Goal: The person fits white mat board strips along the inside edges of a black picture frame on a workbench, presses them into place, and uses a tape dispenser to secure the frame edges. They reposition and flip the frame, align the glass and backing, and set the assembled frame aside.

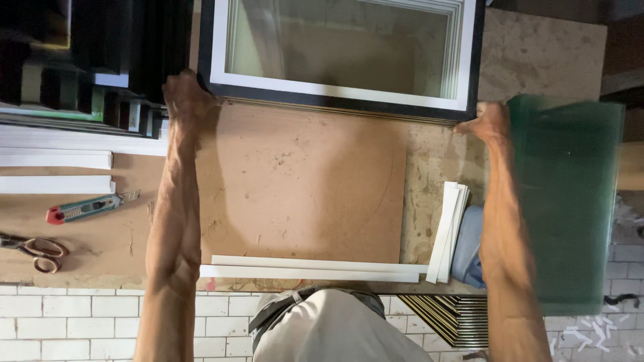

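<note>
White tiles cover the floor below a brown workbench [80,248], seen from above. Left hand [184,94] is closed around the near left corner of a black frame [339,100] with a white inner border; right hand [486,121] has its fingers pressed to the near right corner, though whether they curl under the edge cannot be told. Both arms are stretched out straight, so the frame lies at the far side of the bench, its near edge just past a brown board [302,181] that sits flat in the middle. As a judgement, the step in hand is shifting or squaring the frame by its two near corners; any further move calls for both hands to act evenly so the frame does not skew, and for care with the green-tinted glass sheets [567,201] stacked just right of the right forearm. Two white strips [315,268] lie along the board's near edge, and more white strips [449,231] lean at its right side beside a blue cloth [469,248]. Off to the left lie a utility knife [84,208], scissors [37,249] and long white mouldings [57,171].
</note>
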The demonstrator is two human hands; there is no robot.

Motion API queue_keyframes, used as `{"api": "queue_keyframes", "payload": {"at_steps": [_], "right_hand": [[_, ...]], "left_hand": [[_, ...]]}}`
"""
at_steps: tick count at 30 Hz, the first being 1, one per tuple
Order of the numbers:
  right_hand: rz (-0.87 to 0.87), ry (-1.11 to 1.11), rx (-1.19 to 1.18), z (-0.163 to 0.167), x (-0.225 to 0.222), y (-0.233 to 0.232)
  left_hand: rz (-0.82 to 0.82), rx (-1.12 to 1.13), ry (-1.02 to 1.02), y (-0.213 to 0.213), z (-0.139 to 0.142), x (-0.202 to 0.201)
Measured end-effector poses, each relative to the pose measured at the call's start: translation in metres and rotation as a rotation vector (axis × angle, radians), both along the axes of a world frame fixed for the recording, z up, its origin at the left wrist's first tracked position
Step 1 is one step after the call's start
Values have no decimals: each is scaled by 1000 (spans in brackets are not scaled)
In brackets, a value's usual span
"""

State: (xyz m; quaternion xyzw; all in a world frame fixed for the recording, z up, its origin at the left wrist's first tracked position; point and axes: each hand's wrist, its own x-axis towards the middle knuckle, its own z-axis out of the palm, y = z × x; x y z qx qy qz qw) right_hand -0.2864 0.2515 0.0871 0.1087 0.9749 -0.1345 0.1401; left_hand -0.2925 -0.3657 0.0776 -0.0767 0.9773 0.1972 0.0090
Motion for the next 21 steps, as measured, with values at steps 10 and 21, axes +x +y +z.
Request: {"api": "queue_keyframes", "payload": {"at_steps": [10, 21], "right_hand": [[58, 72, 38, -11, -3, 11], [152, 223, -99, -28, -4, 21]], "left_hand": [[73, 57, -3, 2, -4, -2], [-20, -118, -243, 5, -4, -9]]}}
